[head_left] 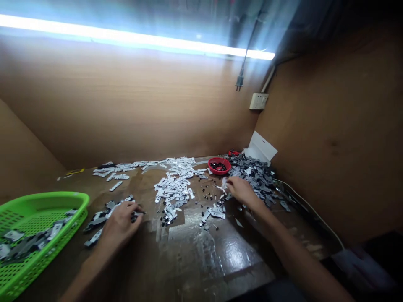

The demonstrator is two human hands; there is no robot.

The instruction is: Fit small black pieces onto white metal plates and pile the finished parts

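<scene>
My left hand (121, 220) is over a small heap of grey and white flat parts (108, 206) on the left of the table. Its thumb and fingers close around a small dark piece (137, 214) whose kind is unclear. My right hand (242, 188) reaches in from the right, its fingertips pinched at a small whitish piece (224, 183) near loose black-headed pins (208, 191). Much of that piece is blurred or covered by the fingers. Between the hands spreads a pile of white slotted plates (173, 188), with a smaller cluster of plates (217, 212) nearer me.
At the left stands a green perforated basket (80, 201) with grey and white parts inside. A red bowl (219, 171) of small dark pieces sits by a large heap of grey parts (258, 178). A plug (239, 80) hangs above; a pale cable (311, 205) runs at the right.
</scene>
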